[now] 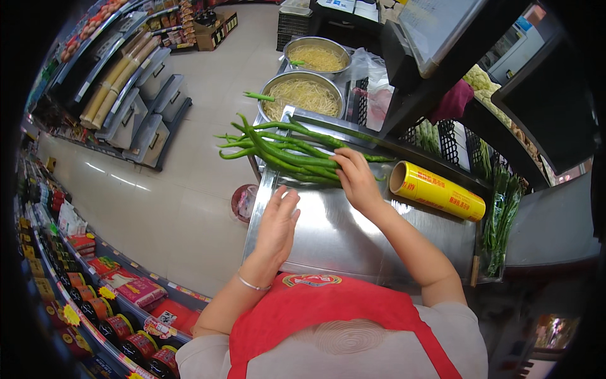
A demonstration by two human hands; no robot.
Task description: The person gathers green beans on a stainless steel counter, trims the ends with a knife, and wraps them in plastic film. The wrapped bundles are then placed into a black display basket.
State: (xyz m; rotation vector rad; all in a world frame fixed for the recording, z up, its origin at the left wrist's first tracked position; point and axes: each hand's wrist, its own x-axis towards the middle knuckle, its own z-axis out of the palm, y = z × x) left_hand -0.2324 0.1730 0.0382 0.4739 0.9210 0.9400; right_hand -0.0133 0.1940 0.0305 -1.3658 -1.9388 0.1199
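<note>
A pile of long green chili peppers (293,154) lies across the far end of a stainless steel counter (331,237), with stems and tips poking past its left edge. My right hand (357,177) rests its fingers on the right part of the pile; whether it grips any pepper cannot be told. Nearer to me, my left hand (279,225) hovers by the counter's left edge, fingers extended and nothing in it. To the right of my right hand, a large roll of film in yellow printed wrap (438,192) lies on its side.
Two metal basins of sprouts (303,97) (317,57) stand beyond the counter. Bagged green vegetables (499,218) hang at its right end. A dark post and frame (445,61) rise at right. Below left is a reddish basin (245,203); shop shelves (128,303) line the left.
</note>
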